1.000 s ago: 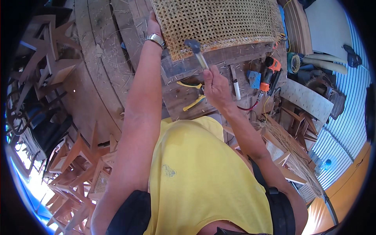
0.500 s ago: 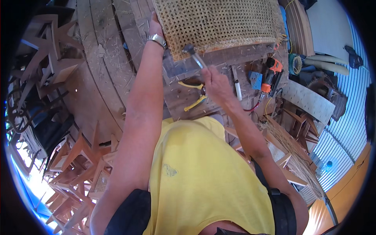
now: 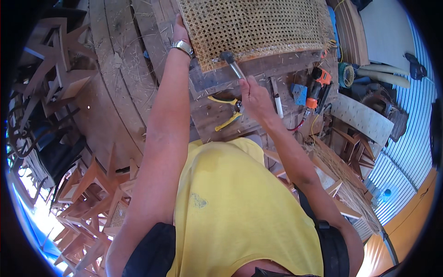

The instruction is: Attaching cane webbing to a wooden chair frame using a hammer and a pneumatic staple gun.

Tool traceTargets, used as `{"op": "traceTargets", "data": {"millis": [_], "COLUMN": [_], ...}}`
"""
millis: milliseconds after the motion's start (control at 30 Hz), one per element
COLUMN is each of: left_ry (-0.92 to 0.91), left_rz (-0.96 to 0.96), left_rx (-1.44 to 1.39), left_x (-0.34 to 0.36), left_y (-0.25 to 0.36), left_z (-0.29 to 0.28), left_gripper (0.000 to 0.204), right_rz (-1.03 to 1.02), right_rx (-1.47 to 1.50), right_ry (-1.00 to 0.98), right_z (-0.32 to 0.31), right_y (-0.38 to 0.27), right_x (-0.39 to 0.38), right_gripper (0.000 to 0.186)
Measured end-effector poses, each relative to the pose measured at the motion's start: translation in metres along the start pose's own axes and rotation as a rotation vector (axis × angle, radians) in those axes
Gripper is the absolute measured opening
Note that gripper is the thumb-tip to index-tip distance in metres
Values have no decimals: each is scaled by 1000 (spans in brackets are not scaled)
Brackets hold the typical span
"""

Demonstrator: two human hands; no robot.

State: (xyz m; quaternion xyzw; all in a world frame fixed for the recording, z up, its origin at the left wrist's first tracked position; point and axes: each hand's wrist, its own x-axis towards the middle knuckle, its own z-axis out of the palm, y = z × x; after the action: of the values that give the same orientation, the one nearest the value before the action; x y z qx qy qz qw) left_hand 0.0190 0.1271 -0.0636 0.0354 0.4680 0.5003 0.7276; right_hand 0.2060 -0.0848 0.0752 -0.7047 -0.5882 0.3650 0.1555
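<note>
My right hand (image 3: 254, 97) is wrapped round the handle of a hammer (image 3: 236, 68), its dark head at the lower left border of a woven cane panel (image 3: 256, 25). My left hand (image 3: 181, 30), with a metal watch at the wrist, grips the panel's left edge; its fingers are partly hidden. The panel rests on a rough wooden work surface (image 3: 207, 113). Just below it lie yellow-handled pliers (image 3: 225, 121) and a white-handled tool (image 3: 278, 104), with a blue block (image 3: 299, 93) and an orange-and-black pneumatic tool (image 3: 317, 85) on the right.
Stacked wooden chair frames (image 3: 92, 184) fill the lower left, with dark frames (image 3: 50, 69) higher up. On the right are wooden planks (image 3: 346, 32), rolls (image 3: 383, 76), a perforated board (image 3: 360, 115), a bundle of cane strands (image 3: 350, 184) and corrugated sheeting (image 3: 406, 138).
The hammer head dipped along the panel's border, then shifted slightly right. My right hand moved a little with it. My left hand has stayed at the panel's edge.
</note>
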Motion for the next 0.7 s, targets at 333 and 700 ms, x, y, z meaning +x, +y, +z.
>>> {"op": "traceTargets", "data": {"millis": [333, 700], "left_ry": [4, -1], "left_rz": [7, -9], "left_rx": [-55, -15], "left_x": [-4, 4], "left_y": [4, -1], "left_z": [2, -5], "left_gripper": [54, 63], "right_rz": [18, -75], "right_rx": [21, -105], "right_ry": [33, 155], "right_z": [7, -10], "right_y": [3, 97], "right_x": [-1, -83], "right_gripper": [30, 17]}}
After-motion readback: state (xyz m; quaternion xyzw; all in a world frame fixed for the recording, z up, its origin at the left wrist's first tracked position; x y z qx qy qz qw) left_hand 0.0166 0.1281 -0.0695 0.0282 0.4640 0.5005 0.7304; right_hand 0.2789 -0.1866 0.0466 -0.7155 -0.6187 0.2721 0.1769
